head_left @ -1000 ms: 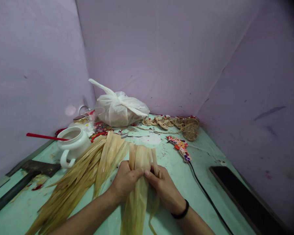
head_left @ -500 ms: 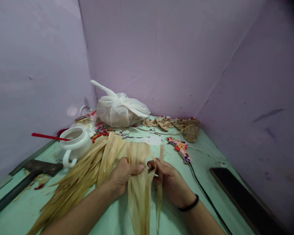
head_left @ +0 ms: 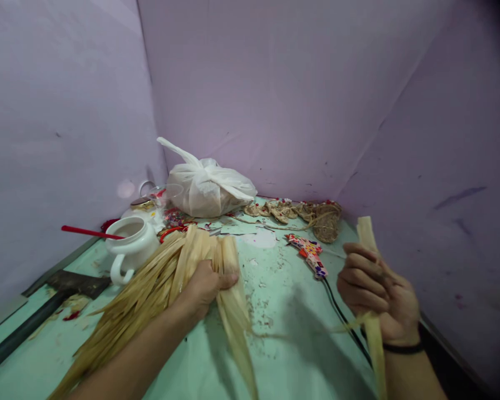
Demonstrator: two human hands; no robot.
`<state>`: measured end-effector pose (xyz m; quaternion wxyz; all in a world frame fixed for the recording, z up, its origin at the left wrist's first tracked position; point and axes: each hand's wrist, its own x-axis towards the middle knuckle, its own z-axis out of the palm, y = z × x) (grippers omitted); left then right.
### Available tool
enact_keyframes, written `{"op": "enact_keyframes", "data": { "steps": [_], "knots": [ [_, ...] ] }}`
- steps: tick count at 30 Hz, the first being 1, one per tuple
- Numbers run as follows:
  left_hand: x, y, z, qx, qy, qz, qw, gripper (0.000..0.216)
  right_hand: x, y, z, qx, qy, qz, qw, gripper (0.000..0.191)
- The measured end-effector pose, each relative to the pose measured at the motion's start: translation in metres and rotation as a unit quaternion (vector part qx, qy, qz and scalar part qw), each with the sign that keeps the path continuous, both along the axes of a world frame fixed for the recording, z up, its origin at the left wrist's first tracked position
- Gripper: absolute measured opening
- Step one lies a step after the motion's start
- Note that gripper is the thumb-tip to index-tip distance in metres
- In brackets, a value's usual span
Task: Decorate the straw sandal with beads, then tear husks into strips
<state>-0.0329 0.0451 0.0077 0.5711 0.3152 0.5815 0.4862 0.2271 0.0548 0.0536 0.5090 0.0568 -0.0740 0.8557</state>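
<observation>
My left hand (head_left: 208,286) pinches a wide, pale dried husk leaf (head_left: 235,322), thumb on top, its lower end hanging toward me. Over on the right, my right hand (head_left: 377,294) is raised in a fist around a narrow strip (head_left: 367,233) of the same leaf. One end of that strip pokes up above the fist and the rest hangs below it. A thin, blurred fibre stretches between the strip and the leaf. Left of my left hand lies a bundle of dried husk leaves (head_left: 137,305), fanned out on the green tabletop.
On the left stand a white pot (head_left: 131,250) with a red stick (head_left: 89,231) and a hatchet (head_left: 77,283). A tied white plastic bag (head_left: 210,186) sits at the back near woven pieces (head_left: 283,211). A floral-covered corded tool (head_left: 308,253) lies right of centre.
My right hand has swung right and upward, away from the wide leaf, taking the narrow strip with it. My left hand stays nearly in place, and the leaf in it now looks narrower.
</observation>
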Motion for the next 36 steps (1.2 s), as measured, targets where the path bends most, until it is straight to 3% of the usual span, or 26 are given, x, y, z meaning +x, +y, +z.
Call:
{"op": "enact_keyframes", "data": {
  "steps": [3,6,8,11,12,14,18,24,30,36],
  "knots": [
    [0.0,0.0,-0.001,-0.002,0.029,-0.02,0.999,0.032,0.017,0.003,0.002,0.036,0.027,-0.028,0.999,0.012],
    [0.001,-0.003,-0.003,0.007,0.043,-0.047,0.998,0.029,0.007,0.003,0.001,-0.001,-0.14,-0.09,0.986,0.012],
    [0.003,-0.005,-0.003,0.023,0.048,-0.079,0.995,0.03,-0.019,0.001,-0.005,-0.026,-0.332,-0.091,0.938,0.028],
    [0.007,-0.01,-0.001,0.075,0.05,-0.134,0.987,0.03,-0.07,-0.008,-0.025,0.012,-0.545,-0.072,0.835,0.03],
    [0.009,-0.011,0.001,0.095,0.052,-0.149,0.983,0.03,-0.084,-0.011,-0.033,0.035,-0.593,-0.065,0.802,0.03],
    [0.013,-0.013,0.004,0.121,0.061,-0.167,0.977,0.029,-0.104,-0.016,-0.048,0.067,-0.628,-0.053,0.773,0.031],
    [0.016,-0.014,0.009,0.113,0.07,-0.181,0.974,0.027,-0.112,-0.018,-0.062,0.065,-0.617,-0.058,0.782,0.034],
    [0.016,-0.014,0.007,0.081,0.054,-0.144,0.985,0.023,-0.108,-0.017,-0.06,0.051,-0.633,-0.062,0.77,0.035],
    [0.023,-0.017,-0.003,0.025,0.01,-0.091,0.996,0.013,-0.112,-0.021,-0.06,0.093,-0.577,-0.046,0.81,0.036],
    [0.024,-0.016,-0.005,-0.009,-0.072,-0.056,0.996,0.023,-0.117,-0.024,-0.058,0.1,-0.561,-0.057,0.82,0.036]
  ]
}}
